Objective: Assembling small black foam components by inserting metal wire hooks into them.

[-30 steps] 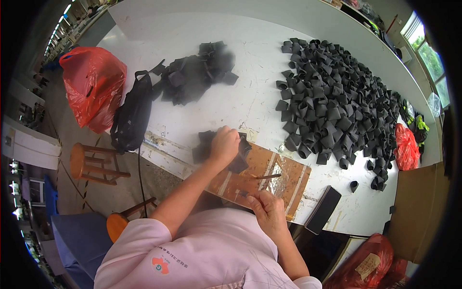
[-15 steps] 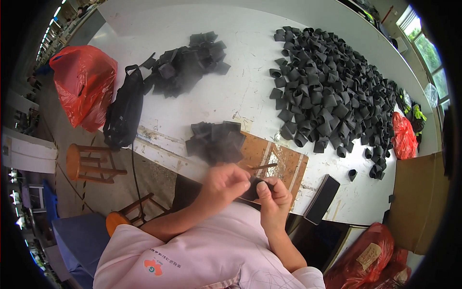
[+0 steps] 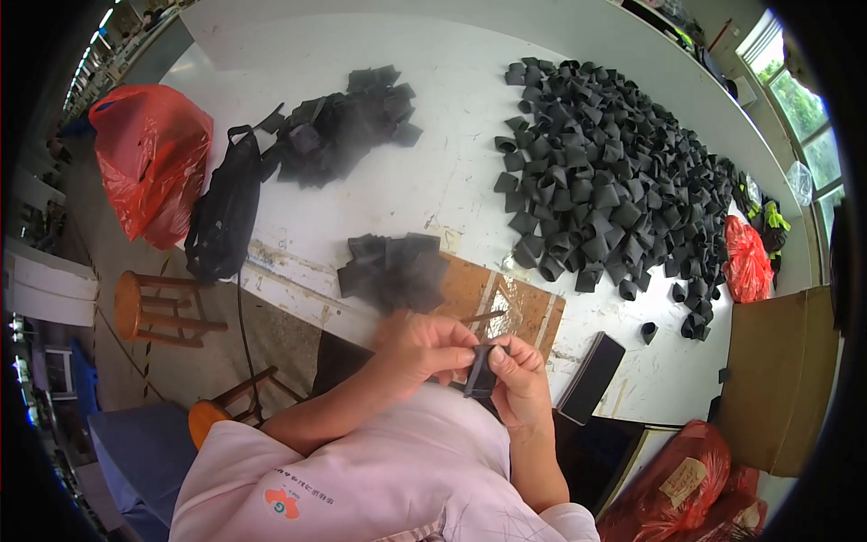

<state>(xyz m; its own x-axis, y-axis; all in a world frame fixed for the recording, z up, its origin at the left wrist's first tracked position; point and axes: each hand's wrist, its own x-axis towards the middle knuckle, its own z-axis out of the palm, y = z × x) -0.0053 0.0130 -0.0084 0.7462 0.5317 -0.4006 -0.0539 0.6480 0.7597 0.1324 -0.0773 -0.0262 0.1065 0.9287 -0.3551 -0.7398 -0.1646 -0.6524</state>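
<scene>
My left hand (image 3: pixel 423 345) and my right hand (image 3: pixel 517 378) meet close to my chest, both pinching one small black fabric piece (image 3: pixel 480 372) held upright between the fingertips. Just beyond them lies a small stack of flat black pieces (image 3: pixel 395 267) partly on a brown board (image 3: pixel 528 307). A thin brown stick-like tool (image 3: pixel 483 317) rests on that board. A big heap of rolled black pieces (image 3: pixel 607 181) covers the table's right half. Another pile of flat black pieces (image 3: pixel 341 126) lies at the far left.
The white table (image 3: pixel 433 163) has a worn near edge. A black bag (image 3: pixel 224 215) and a red plastic bag (image 3: pixel 144 158) sit at its left. A black phone-like slab (image 3: pixel 591 378) lies right of the board. Wooden stools (image 3: pixel 149 307) stand below; a cardboard box (image 3: pixel 781 379) and red bags (image 3: pixel 745 257) are at right.
My left hand drew back from the small stack with a black piece and joined my right hand near my chest, where both now hold it.
</scene>
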